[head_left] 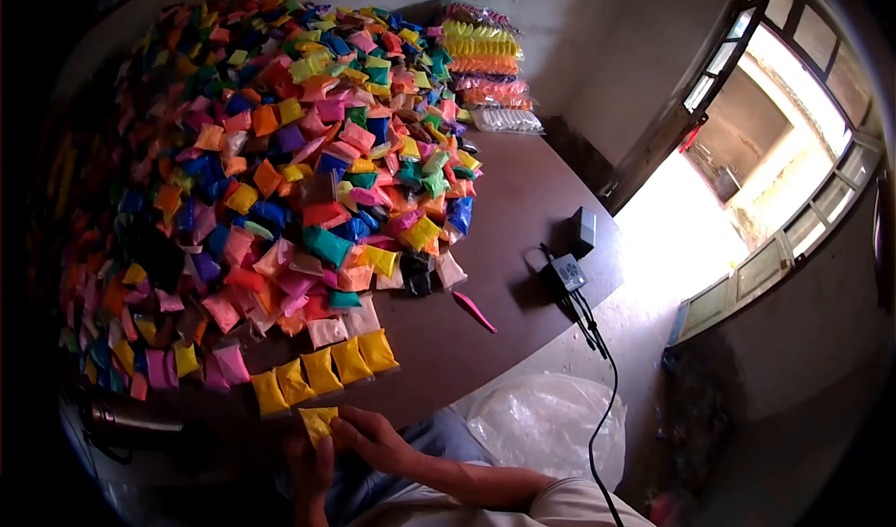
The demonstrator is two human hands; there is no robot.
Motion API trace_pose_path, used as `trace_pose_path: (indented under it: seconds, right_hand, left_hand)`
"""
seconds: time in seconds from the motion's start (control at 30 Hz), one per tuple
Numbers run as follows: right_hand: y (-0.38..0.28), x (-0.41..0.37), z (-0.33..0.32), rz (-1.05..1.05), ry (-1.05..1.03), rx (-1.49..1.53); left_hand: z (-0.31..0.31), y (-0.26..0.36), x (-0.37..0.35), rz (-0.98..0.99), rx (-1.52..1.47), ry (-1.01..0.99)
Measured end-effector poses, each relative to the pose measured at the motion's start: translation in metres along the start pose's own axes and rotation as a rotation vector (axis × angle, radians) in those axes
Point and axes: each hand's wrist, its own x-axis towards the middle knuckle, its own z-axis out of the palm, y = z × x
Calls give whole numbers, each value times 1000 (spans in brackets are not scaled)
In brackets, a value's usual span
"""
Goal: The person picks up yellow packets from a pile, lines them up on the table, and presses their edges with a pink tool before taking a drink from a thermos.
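A small yellow packet is held up just off the table's near edge, in front of my lap. My left hand pinches it from below, the thumb lying on its face. The fingers of my right hand are closed on its right edge. Just beyond my hands, several matching yellow packets lie side by side in a slanting row on the brown table.
A large heap of multicoloured packets covers the table's left and back. Stacked bags stand behind it. A pink tool, a grey box with cables and a dark box lie rightward. A clear plastic bag is beside my lap.
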Motion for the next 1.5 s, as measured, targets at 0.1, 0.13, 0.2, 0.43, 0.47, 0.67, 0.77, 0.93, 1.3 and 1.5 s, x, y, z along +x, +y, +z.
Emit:
trace_pose_path:
  seconds: [0.1, 0.13, 0.2, 0.43, 0.47, 0.67, 0.77, 0.93, 1.3, 1.5]
  right_hand:
    - [-1, 3, 3, -137, 78, -82]
    - [-4, 7, -1, -25, -1, 22]
    - [-16, 11, -8, 110, -99, 186]
    - [-3, 19, -8, 106, -137, 210]
    - [-4, 16, -7, 93, -63, 186]
    - [-14, 16, -7, 127, 21, 376]
    - [-26, 19, -17, 329, -20, 196]
    - [-8, 21, -13, 157, -101, 281]
    - [-13, 22, -11, 153, -65, 273]
    - [-12, 21, -3, 150, 41, 272]
  left_hand:
    - [1, -1, 0, 71, 118, 80]
    - [1, 1, 1, 69, 121, 83]
    - [2, 8, 6, -63, -85, -16]
    - [-3, 8, 7, -45, 3, -69]
    - [-3, 10, 7, -69, -8, -40]
    - [-1, 3, 9, -84, -16, -37]
    - [-4, -3, 7, -48, 17, -65]
    - [-6, 10, 11, -74, 11, -104]
    - [-1, 20, 12, -53, 39, -19]
    - [2, 20, 9, -30, 164, 30]
